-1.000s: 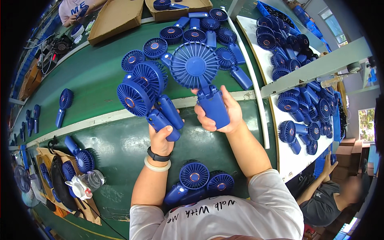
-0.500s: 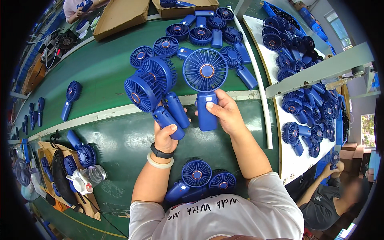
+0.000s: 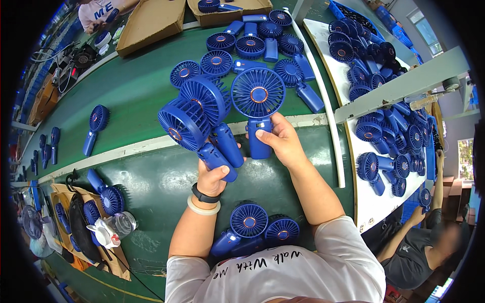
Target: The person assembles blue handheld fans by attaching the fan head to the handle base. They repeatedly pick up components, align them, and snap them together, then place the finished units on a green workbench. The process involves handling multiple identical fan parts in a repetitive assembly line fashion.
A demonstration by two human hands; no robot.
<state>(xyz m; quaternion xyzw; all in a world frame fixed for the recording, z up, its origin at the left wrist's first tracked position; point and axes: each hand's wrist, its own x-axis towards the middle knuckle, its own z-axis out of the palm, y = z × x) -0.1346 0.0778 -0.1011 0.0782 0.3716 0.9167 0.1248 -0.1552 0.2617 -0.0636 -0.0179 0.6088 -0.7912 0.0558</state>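
Note:
My left hand [image 3: 212,178] grips the handles of two blue hand-held fans [image 3: 194,118], their round heads side by side and tilted up to the left. My right hand [image 3: 280,141] holds a third blue fan [image 3: 258,96] upright by its handle, its grille with an orange centre facing me, just right of the other two. Both hands are above the green table [image 3: 136,91]. Two more blue fans [image 3: 250,224] lie against my chest below my forearms.
Several blue fans [image 3: 252,45] lie on the green table beyond my hands, with cardboard boxes [image 3: 151,20] behind. A white shelf [image 3: 374,202] on the right carries many more fans. A single fan [image 3: 96,126] lies at left. Another person [image 3: 429,237] sits at lower right.
The view has shifted slightly; both hands with their fans sit a little lower and closer together. The right hand's fan now stands upright close beside the left hand's pair.

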